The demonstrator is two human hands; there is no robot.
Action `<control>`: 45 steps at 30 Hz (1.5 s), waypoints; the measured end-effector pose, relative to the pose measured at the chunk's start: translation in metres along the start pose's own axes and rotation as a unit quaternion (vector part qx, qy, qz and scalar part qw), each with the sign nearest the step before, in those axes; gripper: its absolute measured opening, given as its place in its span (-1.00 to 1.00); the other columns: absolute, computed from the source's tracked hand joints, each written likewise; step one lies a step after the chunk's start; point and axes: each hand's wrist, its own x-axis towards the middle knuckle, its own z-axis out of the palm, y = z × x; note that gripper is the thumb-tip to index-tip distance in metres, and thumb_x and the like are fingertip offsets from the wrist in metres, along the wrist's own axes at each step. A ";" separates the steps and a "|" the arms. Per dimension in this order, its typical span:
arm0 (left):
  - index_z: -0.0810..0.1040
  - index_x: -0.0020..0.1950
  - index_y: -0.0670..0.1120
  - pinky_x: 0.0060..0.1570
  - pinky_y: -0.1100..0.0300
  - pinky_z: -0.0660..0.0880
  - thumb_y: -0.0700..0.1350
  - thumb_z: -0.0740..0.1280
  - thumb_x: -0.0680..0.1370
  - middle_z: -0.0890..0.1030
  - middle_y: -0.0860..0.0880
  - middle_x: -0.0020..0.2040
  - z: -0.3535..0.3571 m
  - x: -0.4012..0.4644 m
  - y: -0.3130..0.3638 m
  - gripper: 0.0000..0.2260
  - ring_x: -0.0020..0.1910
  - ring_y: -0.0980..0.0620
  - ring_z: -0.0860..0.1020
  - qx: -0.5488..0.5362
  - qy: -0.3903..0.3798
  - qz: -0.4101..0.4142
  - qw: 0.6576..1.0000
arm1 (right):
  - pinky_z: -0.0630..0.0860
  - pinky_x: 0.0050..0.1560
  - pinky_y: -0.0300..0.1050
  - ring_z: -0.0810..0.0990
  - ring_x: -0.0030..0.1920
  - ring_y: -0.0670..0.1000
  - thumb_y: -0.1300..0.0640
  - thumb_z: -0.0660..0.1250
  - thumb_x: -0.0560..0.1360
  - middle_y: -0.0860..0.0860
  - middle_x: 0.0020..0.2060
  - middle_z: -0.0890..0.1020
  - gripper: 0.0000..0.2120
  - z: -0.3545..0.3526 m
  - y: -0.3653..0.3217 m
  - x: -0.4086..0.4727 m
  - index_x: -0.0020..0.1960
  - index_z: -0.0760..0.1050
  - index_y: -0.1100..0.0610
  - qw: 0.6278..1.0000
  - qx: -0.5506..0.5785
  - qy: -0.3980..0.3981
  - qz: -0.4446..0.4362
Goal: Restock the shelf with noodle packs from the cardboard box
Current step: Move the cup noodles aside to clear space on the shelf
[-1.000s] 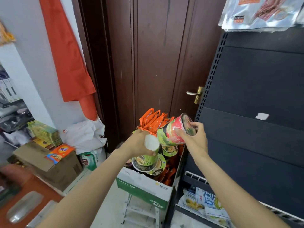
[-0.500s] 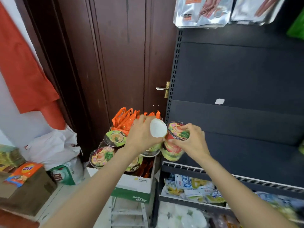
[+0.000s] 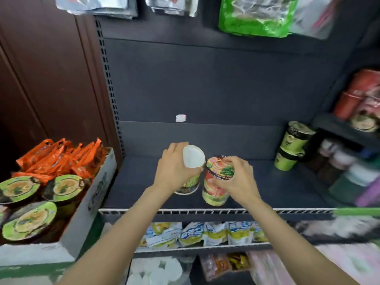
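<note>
Green paper wraps the noodle cup (image 3: 190,177) that my left hand (image 3: 174,171) grips around its side; the cup is upside down, its plain white round base (image 3: 193,156) facing up at me and its dark rim lowest, near the middle of the frame. My left fingers curl round the far side of it, thumb on the near side. Just beside it, touching or nearly so, my right hand (image 3: 236,179) grips a red-and-green noodle cup (image 3: 214,189), upright and tilted slightly, its printed lid (image 3: 220,167) showing a bowl of noodles with greens inside a dark rim. My right fingers wrap over the lid's edge and down the side. Both cups are over the dark grey metal shelf (image 3: 144,182) in the centre of the frame, behind its white wire front rail (image 3: 185,211); I cannot tell whether either rests on it. At the right edge of that shelf two green paper cups (image 3: 292,149) stand stacked. At lower left the white-and-green cardboard box (image 3: 90,194) holds green-lidded noodle bowls (image 3: 61,187) and orange foil packs (image 3: 61,157) behind them.
</note>
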 end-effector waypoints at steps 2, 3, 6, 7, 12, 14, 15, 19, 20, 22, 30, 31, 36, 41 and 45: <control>0.29 0.42 0.00 0.27 -0.03 0.35 0.07 0.48 0.36 0.35 0.00 0.36 0.034 0.011 0.031 -0.31 0.33 -0.10 0.33 -0.011 0.001 -0.001 1.000 | 0.35 0.10 -0.16 0.22 0.29 -0.03 -0.11 0.51 0.28 -0.07 0.28 0.33 -0.34 -0.026 0.037 0.009 0.29 0.31 -0.09 1.000 -0.009 0.004 0.004; 0.29 0.42 -0.01 0.27 -0.04 0.34 0.07 0.48 0.36 0.34 0.00 0.37 0.050 0.015 0.046 -0.30 0.33 -0.10 0.32 -0.019 0.003 -0.002 1.000 | 0.35 0.12 -0.15 0.22 0.30 -0.02 -0.11 0.51 0.28 -0.06 0.28 0.32 -0.33 -0.038 0.055 0.014 0.31 0.31 -0.09 1.000 -0.018 0.006 0.007; 0.30 0.41 -0.01 0.28 -0.01 0.34 0.08 0.50 0.33 0.35 0.02 0.36 0.095 0.026 0.083 -0.28 0.33 -0.06 0.32 -0.053 -0.003 -0.009 0.999 | 0.37 0.15 -0.11 0.22 0.31 0.02 -0.12 0.51 0.26 -0.03 0.29 0.32 -0.30 -0.069 0.105 0.026 0.32 0.31 -0.09 0.999 -0.040 0.014 0.021; 0.31 0.41 -0.01 0.27 0.00 0.35 0.10 0.51 0.32 0.35 0.02 0.36 0.109 0.030 0.094 -0.27 0.33 -0.05 0.32 -0.059 -0.010 -0.010 0.998 | 0.37 0.15 -0.10 0.22 0.31 0.03 -0.13 0.52 0.25 -0.03 0.30 0.32 -0.29 -0.078 0.120 0.030 0.32 0.31 -0.09 0.999 -0.044 0.017 0.027; 0.34 0.39 0.00 0.20 0.01 0.41 0.15 0.53 0.28 0.38 0.03 0.33 0.169 0.059 0.138 -0.25 0.31 -0.02 0.34 -0.057 -0.041 0.002 0.998 | 0.39 0.22 -0.02 0.21 0.33 0.06 -0.17 0.53 0.24 0.00 0.30 0.31 -0.27 -0.110 0.186 0.058 0.32 0.32 -0.10 0.996 -0.062 0.037 0.060; 0.34 0.39 0.00 0.18 -0.01 0.43 0.15 0.52 0.28 0.38 0.03 0.33 0.191 0.075 0.152 -0.26 0.30 -0.03 0.35 -0.054 -0.050 0.006 0.997 | 0.41 0.21 0.01 0.21 0.33 0.09 -0.16 0.52 0.24 0.03 0.30 0.31 -0.28 -0.119 0.209 0.073 0.32 0.32 -0.09 0.994 -0.072 0.043 0.075; 0.34 0.39 0.00 0.17 -0.01 0.44 0.15 0.52 0.28 0.39 0.03 0.32 0.201 0.084 0.158 -0.26 0.30 -0.03 0.36 -0.054 -0.054 0.010 0.997 | 0.41 0.21 0.02 0.21 0.34 0.09 -0.16 0.52 0.24 0.03 0.30 0.30 -0.28 -0.123 0.221 0.081 0.32 0.33 -0.09 0.993 -0.077 0.044 0.082; 0.34 0.39 0.00 0.15 0.00 0.45 0.16 0.52 0.28 0.39 0.02 0.32 0.243 0.121 0.180 -0.26 0.29 -0.04 0.37 -0.050 -0.064 0.018 0.997 | 0.40 0.23 0.04 0.20 0.35 0.11 -0.16 0.52 0.24 0.05 0.33 0.28 -0.29 -0.137 0.266 0.116 0.32 0.34 -0.08 0.989 -0.099 0.049 0.093; 0.34 0.39 0.00 0.15 0.01 0.45 0.16 0.52 0.29 0.39 0.02 0.32 0.253 0.130 0.184 -0.25 0.29 -0.04 0.37 -0.046 -0.068 0.019 0.996 | 0.40 0.24 0.04 0.20 0.35 0.11 -0.16 0.52 0.24 0.06 0.33 0.28 -0.29 -0.140 0.276 0.125 0.31 0.35 -0.07 0.989 -0.101 0.050 0.096; 0.34 0.39 0.00 0.14 0.02 0.45 0.16 0.52 0.29 0.39 0.01 0.31 0.271 0.145 0.192 -0.26 0.29 -0.05 0.37 -0.042 -0.076 0.018 0.996 | 0.41 0.23 0.04 0.21 0.34 0.11 -0.15 0.52 0.24 0.05 0.33 0.28 -0.31 -0.144 0.295 0.139 0.30 0.36 -0.07 0.988 -0.103 0.049 0.100; 0.35 0.39 -0.02 0.18 0.02 0.43 0.14 0.53 0.28 0.40 0.00 0.31 0.320 0.168 0.214 -0.25 0.28 -0.05 0.38 -0.030 -0.079 -0.015 0.996 | 0.36 0.30 0.01 0.18 0.36 0.10 -0.13 0.54 0.24 0.06 0.35 0.25 -0.32 -0.154 0.362 0.165 0.28 0.38 -0.06 0.990 -0.100 0.014 0.097; 0.35 0.39 -0.02 0.18 0.00 0.44 0.14 0.53 0.28 0.40 0.00 0.30 0.324 0.168 0.217 -0.25 0.28 -0.05 0.38 -0.030 -0.075 -0.023 0.996 | 0.35 0.30 0.00 0.18 0.36 0.10 -0.14 0.54 0.24 0.05 0.35 0.25 -0.33 -0.156 0.369 0.166 0.28 0.39 -0.06 0.990 -0.100 0.010 0.094; 0.36 0.37 0.00 0.15 0.00 0.45 0.14 0.53 0.28 0.41 0.01 0.28 0.338 0.160 0.233 -0.27 0.28 -0.04 0.38 -0.030 -0.063 -0.048 0.996 | 0.30 0.32 -0.04 0.17 0.37 0.11 -0.10 0.52 0.27 0.06 0.36 0.24 -0.33 -0.166 0.396 0.165 0.30 0.37 -0.03 0.991 -0.096 -0.042 0.082; 0.36 0.37 0.01 0.12 -0.01 0.46 0.14 0.53 0.28 0.40 0.00 0.28 0.344 0.151 0.245 -0.28 0.27 -0.04 0.38 -0.024 -0.035 -0.069 0.997 | 0.27 0.34 -0.08 0.15 0.38 0.09 -0.11 0.52 0.28 0.04 0.37 0.20 -0.33 -0.173 0.406 0.158 0.31 0.35 -0.02 0.992 -0.085 -0.072 0.056; 0.38 0.36 0.00 0.12 -0.04 0.47 0.15 0.53 0.28 0.41 0.00 0.28 0.346 0.139 0.254 -0.29 0.26 -0.04 0.39 -0.025 -0.020 -0.081 0.996 | 0.32 0.34 -0.02 0.10 0.38 0.09 -0.12 0.50 0.29 0.04 0.37 0.12 -0.29 -0.175 0.410 0.147 0.34 0.29 -0.02 0.989 -0.101 -0.103 0.038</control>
